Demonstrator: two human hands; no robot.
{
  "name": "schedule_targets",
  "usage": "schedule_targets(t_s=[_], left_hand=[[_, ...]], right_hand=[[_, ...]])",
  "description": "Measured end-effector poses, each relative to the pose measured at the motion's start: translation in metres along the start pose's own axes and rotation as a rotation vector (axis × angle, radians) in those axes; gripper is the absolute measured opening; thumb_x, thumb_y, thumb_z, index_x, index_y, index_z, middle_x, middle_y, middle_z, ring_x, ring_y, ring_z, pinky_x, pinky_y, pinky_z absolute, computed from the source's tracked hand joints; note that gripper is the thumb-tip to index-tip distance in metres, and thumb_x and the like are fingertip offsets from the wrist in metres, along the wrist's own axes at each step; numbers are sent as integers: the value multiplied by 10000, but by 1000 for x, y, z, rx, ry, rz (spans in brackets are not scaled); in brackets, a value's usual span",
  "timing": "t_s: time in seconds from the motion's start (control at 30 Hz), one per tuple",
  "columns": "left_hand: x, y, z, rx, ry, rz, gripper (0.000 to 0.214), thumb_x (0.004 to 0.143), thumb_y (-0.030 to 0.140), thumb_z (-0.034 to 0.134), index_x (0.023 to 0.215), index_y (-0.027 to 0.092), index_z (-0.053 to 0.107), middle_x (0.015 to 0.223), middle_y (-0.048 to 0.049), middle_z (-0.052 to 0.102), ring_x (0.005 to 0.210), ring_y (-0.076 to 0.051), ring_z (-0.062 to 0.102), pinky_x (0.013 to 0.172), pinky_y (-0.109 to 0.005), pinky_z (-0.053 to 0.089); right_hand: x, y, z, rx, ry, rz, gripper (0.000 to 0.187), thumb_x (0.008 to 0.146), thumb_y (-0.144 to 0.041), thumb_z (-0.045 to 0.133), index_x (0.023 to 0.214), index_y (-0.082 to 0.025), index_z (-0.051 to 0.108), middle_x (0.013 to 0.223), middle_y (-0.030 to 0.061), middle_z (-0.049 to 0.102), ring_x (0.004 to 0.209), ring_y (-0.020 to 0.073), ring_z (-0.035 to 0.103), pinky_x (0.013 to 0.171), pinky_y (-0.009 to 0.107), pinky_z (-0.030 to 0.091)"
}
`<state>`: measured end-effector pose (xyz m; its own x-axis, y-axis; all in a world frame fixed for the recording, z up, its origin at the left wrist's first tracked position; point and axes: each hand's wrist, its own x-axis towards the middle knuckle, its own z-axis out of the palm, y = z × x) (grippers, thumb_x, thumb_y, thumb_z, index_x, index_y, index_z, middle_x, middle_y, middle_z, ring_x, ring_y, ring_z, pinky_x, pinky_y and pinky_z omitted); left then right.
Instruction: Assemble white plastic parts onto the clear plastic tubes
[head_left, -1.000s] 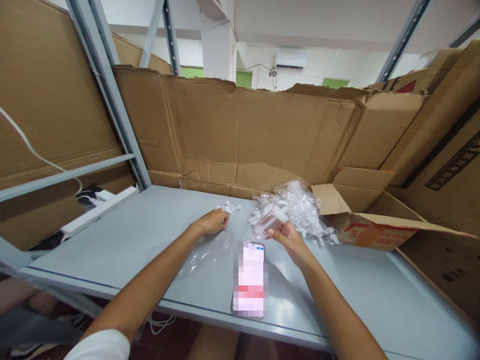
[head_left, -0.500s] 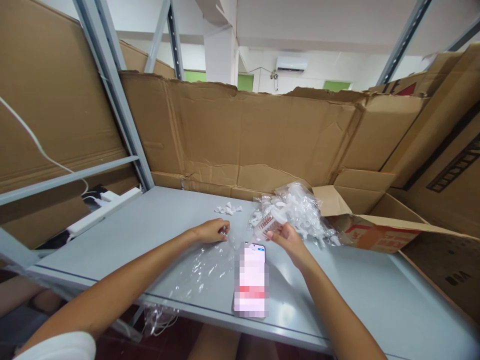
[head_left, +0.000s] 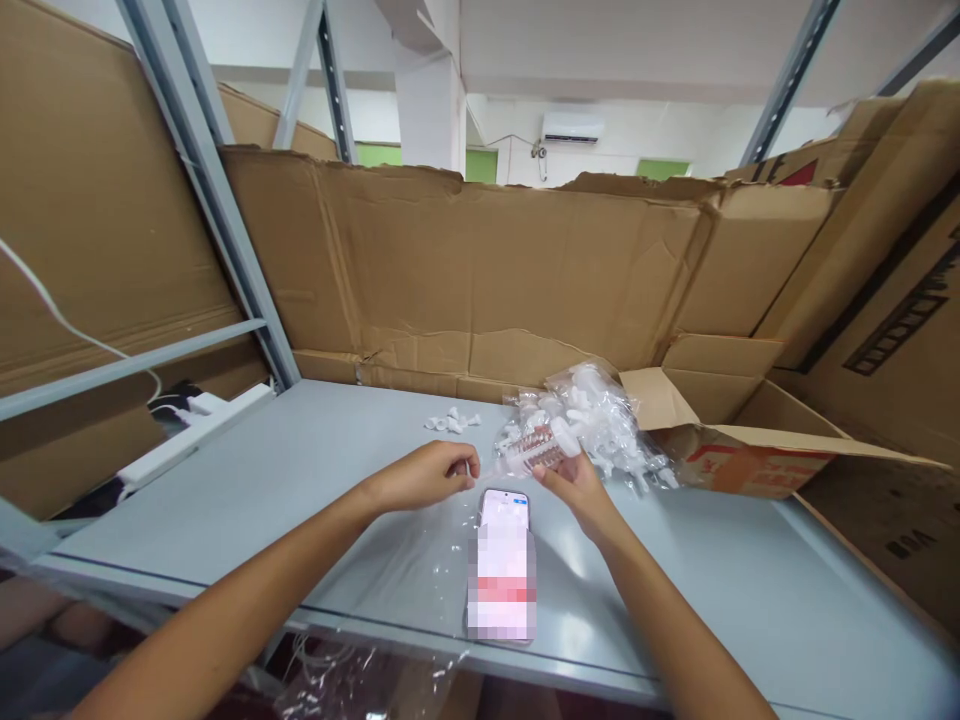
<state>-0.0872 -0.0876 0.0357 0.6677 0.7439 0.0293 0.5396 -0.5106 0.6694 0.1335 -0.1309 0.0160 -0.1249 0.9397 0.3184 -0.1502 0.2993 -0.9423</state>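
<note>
Cardboard sheets (head_left: 510, 270) wall the far side of a grey metal shelf (head_left: 247, 500), and an opened carton (head_left: 742, 440) lies on its right end. A white power strip (head_left: 187, 435) sits at the far left edge. Near the centre lies a phone (head_left: 502, 565), screen up. Just beyond it, a clear bag of small white plastic parts (head_left: 592, 415) rests against the carton, apparently still well filled. A crumpled clear plastic film (head_left: 360, 680) hangs over the near edge. A few loose white parts (head_left: 451, 422) lie on the far side of the shelf, apart from the bag. The right hand (head_left: 574, 485) grips a small clear cylindrical piece (head_left: 544, 452) with a reddish inner section, held just above the phone's far end. The left hand (head_left: 427, 475) is closed in a narrow pinch at that piece's left tip; what it pinches is too small to tell. Judged from this arrangement, one piece is in work, and the bulk of the bagged parts remains untouched.
</note>
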Motion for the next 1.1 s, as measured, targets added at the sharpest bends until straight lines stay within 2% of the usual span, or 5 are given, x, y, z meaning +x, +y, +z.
schedule_targets(t_s=[0.3,0.57,0.77,0.87,1.1], left_hand=[[-1,22,16,-283,138,20,146,778,291,467,788,168,544,766,-13,576,704,-130,517,651,-257,401],[-2,35,25,-678,110,92,180,793,337,503,750,162,501,851,-35,586,814,-144,577,772,-305,437],[-1,39,28,-806,182,18,246,765,398,539,741,161,476,1093,-94,574,876,-191,616,820,-349,444],[0,40,30,-837,213,14,238,761,383,554,738,156,485,1106,-102,573,899,-200,612,832,-351,445],[1,45,38,-963,312,69,208,760,353,566,745,154,507,1081,-88,591,911,-198,606,857,-374,446]], right_hand=[[0,1,-13,-75,-107,58,395,704,-347,652,1051,-208,523,1124,73,579,1075,235,510,946,406,358],[-5,-10,-14,-85,-207,5,643,681,-375,670,1233,-276,356,1261,81,457,1146,236,442,950,414,343],[-2,-12,-18,-21,-44,-79,372,782,-428,535,1106,-260,466,1138,84,556,1076,223,497,917,385,361],[-2,-12,-17,-14,20,-90,462,771,-420,554,1183,-297,385,992,52,621,1011,214,539,886,383,381],[-5,-18,-13,-297,-60,-141,283,800,-448,493,998,-270,587,1086,65,580,1077,235,489,914,414,359]])
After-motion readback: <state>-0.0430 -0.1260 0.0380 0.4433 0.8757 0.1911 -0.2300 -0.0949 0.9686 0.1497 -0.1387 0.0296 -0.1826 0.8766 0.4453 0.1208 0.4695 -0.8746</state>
